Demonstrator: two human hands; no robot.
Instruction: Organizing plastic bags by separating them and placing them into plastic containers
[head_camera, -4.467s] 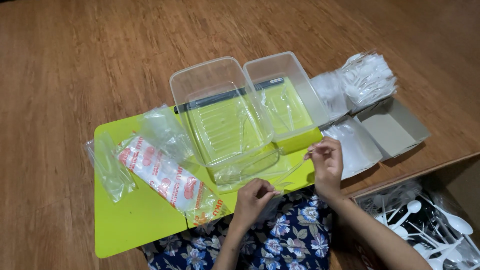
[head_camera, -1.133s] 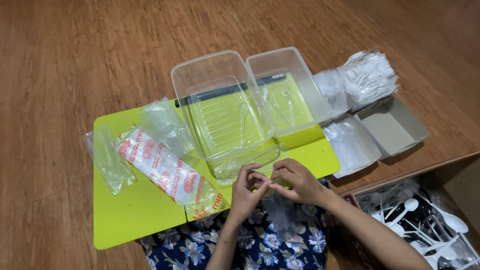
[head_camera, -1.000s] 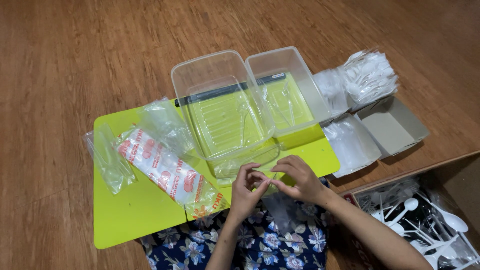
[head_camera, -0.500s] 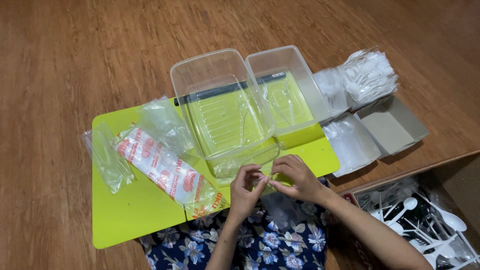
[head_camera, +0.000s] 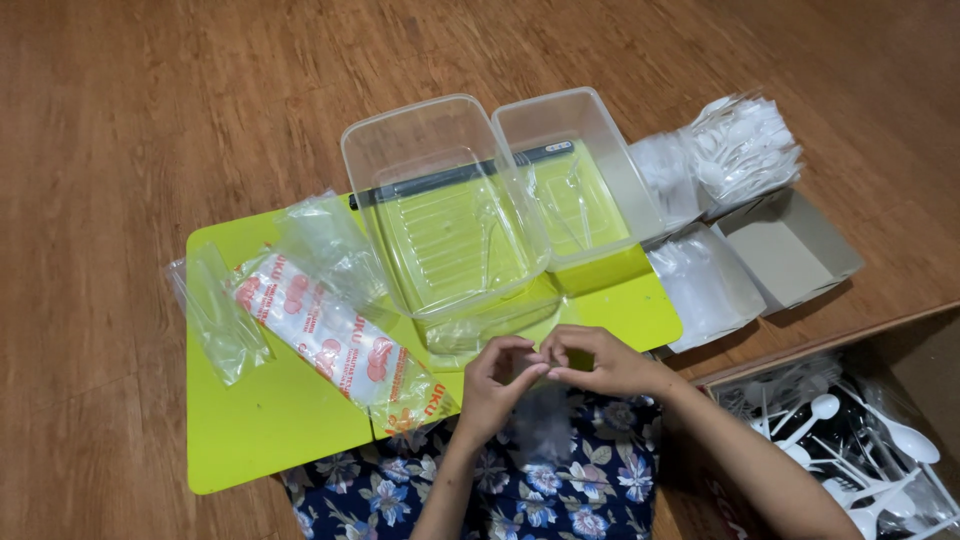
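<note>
Right now the left hand (head_camera: 497, 380) and right hand (head_camera: 592, 360) are meeting fingertip to fingertip over the lap, pinching a small clear plastic sleeve (head_camera: 540, 425) at the near edge of the lime-green board (head_camera: 270, 430). Beyond, two clear tubs (head_camera: 450, 215) are sitting side by side.

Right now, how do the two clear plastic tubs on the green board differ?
The left tub is wider and sits nearer the person; the right tub is narrower and farther back. The left tub shows a ribbed clear tray inside; the right tub holds a few loose clear pieces. Both are see-through, open-topped and upright on the green board.
</note>
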